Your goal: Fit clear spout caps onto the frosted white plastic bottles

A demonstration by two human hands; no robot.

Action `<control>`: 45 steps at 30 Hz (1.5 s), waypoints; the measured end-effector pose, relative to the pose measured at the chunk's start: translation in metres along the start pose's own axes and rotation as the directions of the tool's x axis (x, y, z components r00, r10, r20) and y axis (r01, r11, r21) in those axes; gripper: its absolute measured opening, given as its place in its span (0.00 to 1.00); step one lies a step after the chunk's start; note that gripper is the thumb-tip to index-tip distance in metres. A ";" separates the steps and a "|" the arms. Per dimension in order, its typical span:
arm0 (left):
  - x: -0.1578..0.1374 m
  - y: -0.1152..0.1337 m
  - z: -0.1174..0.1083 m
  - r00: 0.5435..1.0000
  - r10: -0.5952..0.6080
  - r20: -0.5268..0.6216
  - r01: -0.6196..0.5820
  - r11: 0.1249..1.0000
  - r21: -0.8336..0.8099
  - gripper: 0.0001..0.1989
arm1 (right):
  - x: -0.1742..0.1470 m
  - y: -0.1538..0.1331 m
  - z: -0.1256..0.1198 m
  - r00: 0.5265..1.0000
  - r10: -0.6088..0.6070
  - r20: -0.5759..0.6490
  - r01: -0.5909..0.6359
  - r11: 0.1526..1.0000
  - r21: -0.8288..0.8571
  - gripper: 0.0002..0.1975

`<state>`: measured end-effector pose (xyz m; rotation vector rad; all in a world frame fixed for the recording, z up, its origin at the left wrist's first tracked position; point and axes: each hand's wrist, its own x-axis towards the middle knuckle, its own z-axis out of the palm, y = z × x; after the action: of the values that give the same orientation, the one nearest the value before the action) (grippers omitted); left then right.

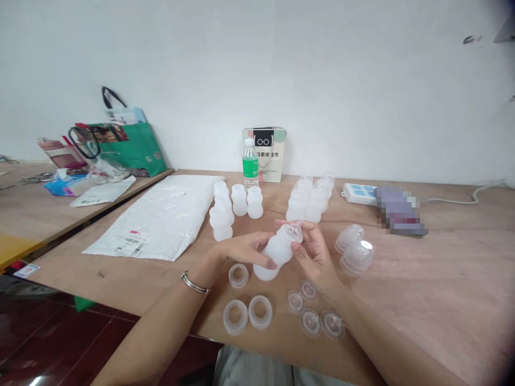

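My left hand [244, 248] is wrapped round a frosted white baby bottle [270, 259], which is tilted with its mouth toward the right. At that mouth, my right hand [316, 256] pinches a clear bottle nipple [296, 230] between thumb and fingers. Whether the nipple is seated in the opening I cannot tell. Under my hands lie several clear nipples [310, 323] and three translucent screw rings [235, 317]. Several open bottles [222, 212] stand beyond my left hand. Behind my right hand are several bottles with clear domed caps [308, 201]. Loose clear caps [357, 256] sit to its right.
A white mailing bag [156, 220] covers the table's left part. At the wall stand a water bottle [250, 166] and a paper carrier bag [276, 155]. A power strip [358, 193] and a blurred-out item [400, 209] lie right. A green bag [129, 147] leans far left.
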<state>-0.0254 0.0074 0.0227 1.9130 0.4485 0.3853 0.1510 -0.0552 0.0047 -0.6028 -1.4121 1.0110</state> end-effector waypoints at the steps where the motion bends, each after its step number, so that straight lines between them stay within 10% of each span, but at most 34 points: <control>1: 0.001 -0.001 0.001 1.000 0.006 0.008 -0.006 0.999 -0.032 0.17 | -0.001 -0.001 0.001 1.000 -0.006 0.012 0.006 1.000 -0.006 0.14; 19: -0.005 0.007 0.001 0.953 -0.059 0.298 0.165 0.924 -0.345 0.25 | 0.000 -0.017 -0.003 0.953 0.168 0.250 -0.207 0.968 0.138 0.14; 29: -0.001 0.003 0.003 0.991 -0.068 -0.117 0.071 0.997 0.025 0.22 | 0.007 0.006 0.000 0.993 0.114 0.018 -0.115 0.991 0.072 0.14; 45: 0.008 0.004 0.018 0.952 -0.081 -0.295 0.134 0.977 0.166 0.21 | 0.007 0.022 -0.002 0.970 0.023 -0.241 -0.047 0.995 -0.091 0.16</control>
<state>-0.0092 -0.0043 0.0199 2.0077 0.8020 0.5694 0.1468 -0.0378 -0.0107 -0.7963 -1.2440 0.8692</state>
